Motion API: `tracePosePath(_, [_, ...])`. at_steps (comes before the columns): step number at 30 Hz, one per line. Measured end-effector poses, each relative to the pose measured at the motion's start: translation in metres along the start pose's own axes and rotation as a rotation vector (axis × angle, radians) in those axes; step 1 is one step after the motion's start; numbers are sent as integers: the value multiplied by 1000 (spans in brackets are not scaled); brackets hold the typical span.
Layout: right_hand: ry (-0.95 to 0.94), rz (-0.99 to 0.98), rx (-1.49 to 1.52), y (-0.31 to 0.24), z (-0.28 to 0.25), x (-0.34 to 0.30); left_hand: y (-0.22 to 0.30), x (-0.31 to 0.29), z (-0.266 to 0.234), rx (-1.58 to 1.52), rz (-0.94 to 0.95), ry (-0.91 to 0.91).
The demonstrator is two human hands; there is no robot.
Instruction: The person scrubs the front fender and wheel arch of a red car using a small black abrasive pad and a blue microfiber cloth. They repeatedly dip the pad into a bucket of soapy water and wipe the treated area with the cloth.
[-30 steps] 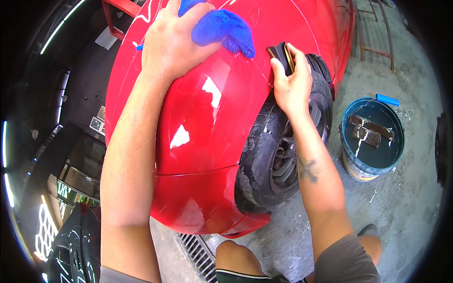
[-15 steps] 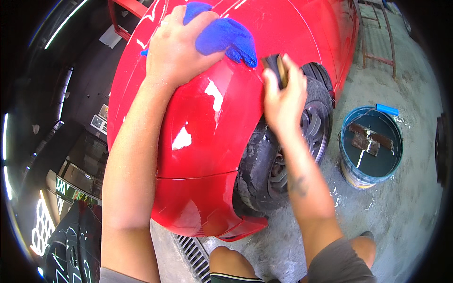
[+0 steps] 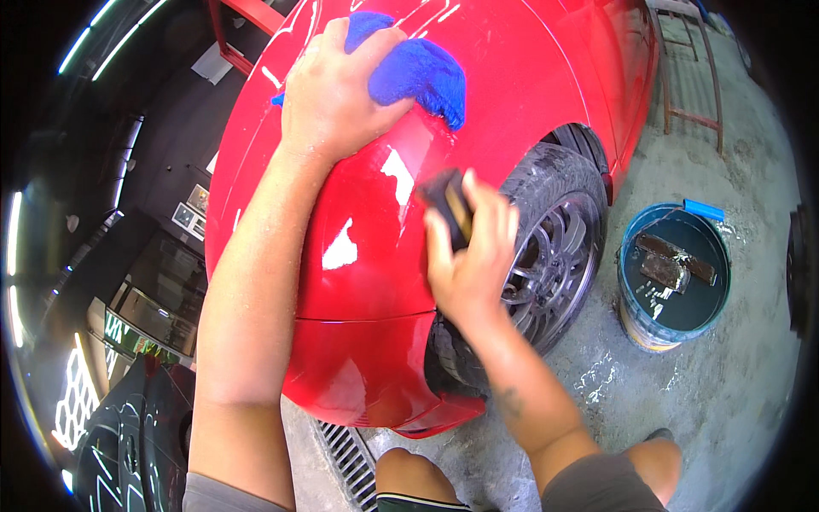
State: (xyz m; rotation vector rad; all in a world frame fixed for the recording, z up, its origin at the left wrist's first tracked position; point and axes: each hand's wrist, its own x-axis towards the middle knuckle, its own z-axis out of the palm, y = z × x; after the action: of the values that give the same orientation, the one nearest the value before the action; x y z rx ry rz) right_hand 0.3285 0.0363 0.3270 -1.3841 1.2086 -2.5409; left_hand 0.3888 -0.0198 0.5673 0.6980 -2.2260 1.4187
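Note:
On the glossy red car's front corner (image 3: 367, 230), my left hand (image 3: 333, 98) presses down a bunched blue cloth (image 3: 426, 81), thumb and fingers spread around it. Part of the cloth is hidden beneath that hand. My right hand (image 3: 478, 264) grips a dark sanding block with a tan layer (image 3: 450, 205) between thumb and fingers. The block is blurred, just left of the front wheel (image 3: 550, 264) and over the edge of the wheel arch. Whether its face touches the paint I cannot tell. White light reflections lie on the panel between my two hands.
To the right stands a blue bucket (image 3: 627, 294) of dark water, with brown blocks inside and a blue piece (image 3: 704, 210) on its rim. A metal stand (image 3: 717, 94) is farther back. A floor drain grate (image 3: 348, 461) and a black car (image 3: 136, 435) lie nearer, at lower left.
My right hand has brought the sanding block left and nearer to me, from above the wheel arch. My left hand stays on the cloth. The view has shifted slightly.

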Motion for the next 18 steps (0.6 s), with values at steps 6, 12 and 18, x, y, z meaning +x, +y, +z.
tracePosePath(6, [67,2,-57,62,-1,87,-3,1,7,74,-115,94])
tracePosePath(12, [-40,-50,8,-17,-2,-6,1,0,3,79,-168,58])
tracePosePath(18, [65,71,-44,66,0,105,-2,0,7,104,-123,73])
